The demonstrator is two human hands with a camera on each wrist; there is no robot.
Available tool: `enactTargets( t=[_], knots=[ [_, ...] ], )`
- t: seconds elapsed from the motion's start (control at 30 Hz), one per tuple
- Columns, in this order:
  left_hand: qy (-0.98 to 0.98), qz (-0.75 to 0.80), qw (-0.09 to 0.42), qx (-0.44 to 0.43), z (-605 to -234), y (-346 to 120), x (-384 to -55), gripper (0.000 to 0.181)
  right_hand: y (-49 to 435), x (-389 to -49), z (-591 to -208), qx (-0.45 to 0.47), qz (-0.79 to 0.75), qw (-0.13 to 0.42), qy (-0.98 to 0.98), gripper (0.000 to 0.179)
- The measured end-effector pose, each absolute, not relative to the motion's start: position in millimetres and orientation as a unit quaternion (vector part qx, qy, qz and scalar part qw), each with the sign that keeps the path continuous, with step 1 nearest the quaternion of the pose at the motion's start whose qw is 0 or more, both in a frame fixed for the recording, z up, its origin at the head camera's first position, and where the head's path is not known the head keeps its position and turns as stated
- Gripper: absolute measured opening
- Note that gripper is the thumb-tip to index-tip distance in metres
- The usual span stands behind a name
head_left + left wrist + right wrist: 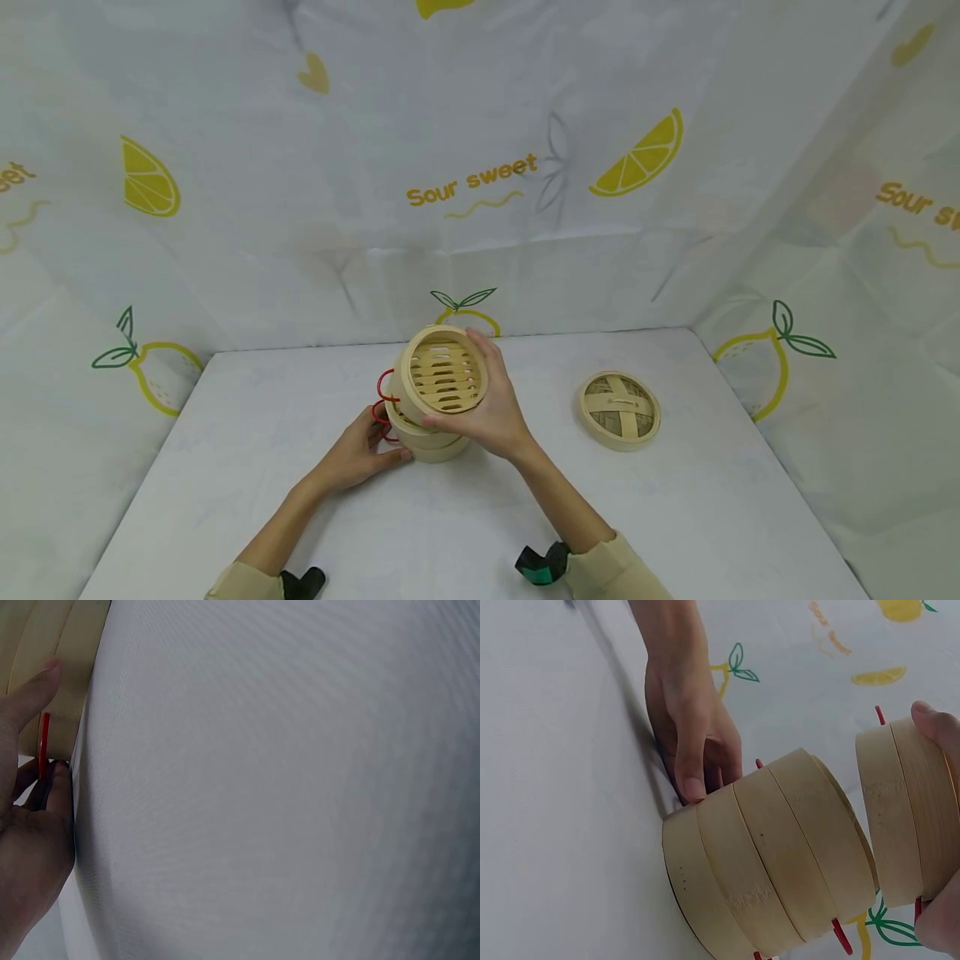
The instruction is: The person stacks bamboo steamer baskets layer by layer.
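Thumb and fingers of my right hand (495, 421) grip a small round bamboo steamer basket (448, 375) by its sides. This basket is tilted so its slatted inside shows in the head view, and it has red cord handles. Under it stands a stack of bamboo steamer baskets (440, 454); in the right wrist view a wedge of space parts the stack (765, 859) from the held basket (889, 817). My left hand (352, 454) holds the stack low on its left side, thumb in front and fingers behind, beside a red handle (44, 742).
A round bamboo steamer lid (618, 408) with crossed strips lies on the white-covered table (720, 500) to the right. Behind and at both sides rises a white lemon-print cloth (480, 275). Dark straps (543, 562) sit at the sleeve cuffs.
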State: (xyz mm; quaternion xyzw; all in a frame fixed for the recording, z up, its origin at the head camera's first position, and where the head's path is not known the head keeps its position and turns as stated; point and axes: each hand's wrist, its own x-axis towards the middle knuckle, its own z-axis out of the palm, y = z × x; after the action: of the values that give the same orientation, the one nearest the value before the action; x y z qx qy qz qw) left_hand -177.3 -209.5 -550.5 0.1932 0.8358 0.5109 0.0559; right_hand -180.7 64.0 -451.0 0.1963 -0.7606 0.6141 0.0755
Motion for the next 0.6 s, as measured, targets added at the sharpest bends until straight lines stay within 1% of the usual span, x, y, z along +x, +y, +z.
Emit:
enactTargets(
  t=[0.23,0.4,0.6],
  knots=[
    [0.840,0.505,0.047,0.194,-550.6,-209.2,-176.9,0.081,57.7,-181.0,-451.0,0.196,0.598,0.080,-0.773,0.131],
    [0.840,0.506,0.052,0.189,-549.7,-208.8,-176.2,0.083,54.2,-181.4,-451.7,0.198,0.581,0.081,-0.785,0.133],
    [0.844,0.500,0.052,0.189,-550.0,-209.0,-176.4,0.082,51.2,-181.5,-450.2,0.202,0.577,0.075,-0.788,0.132]
  ],
)
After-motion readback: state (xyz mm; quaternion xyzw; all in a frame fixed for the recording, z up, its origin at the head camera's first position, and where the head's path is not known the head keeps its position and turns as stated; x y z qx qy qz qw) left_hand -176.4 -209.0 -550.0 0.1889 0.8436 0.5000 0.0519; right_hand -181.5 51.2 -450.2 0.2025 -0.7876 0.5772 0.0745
